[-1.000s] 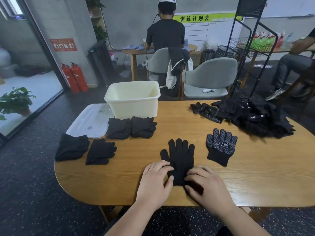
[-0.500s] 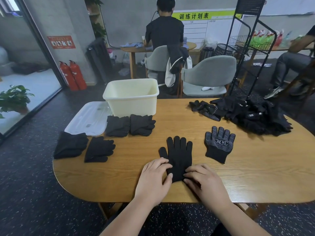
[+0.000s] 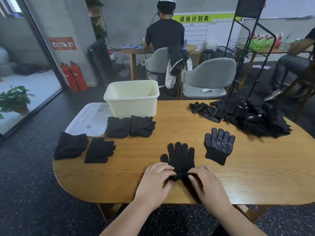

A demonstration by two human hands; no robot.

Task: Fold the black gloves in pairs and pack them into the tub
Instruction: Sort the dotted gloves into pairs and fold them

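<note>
A plain black glove lies flat near the table's front edge, fingers pointing away from me. My left hand and my right hand each pinch its cuff and lift that end off the wood. To its right lies a dotted black glove, palm up. Several folded black pairs sit at the left: two in front of the cream tub, two more nearer the left edge. A loose heap of black gloves fills the back right.
The tub's clear lid lies to the left of the tub. Beyond the wooden table stand two grey chairs, a black wire rack, another table with a person at it, and a seated person at the far right.
Both hands went from resting flat on the glove's cuff to pinching it and raising it slightly. The view has shifted a little.
</note>
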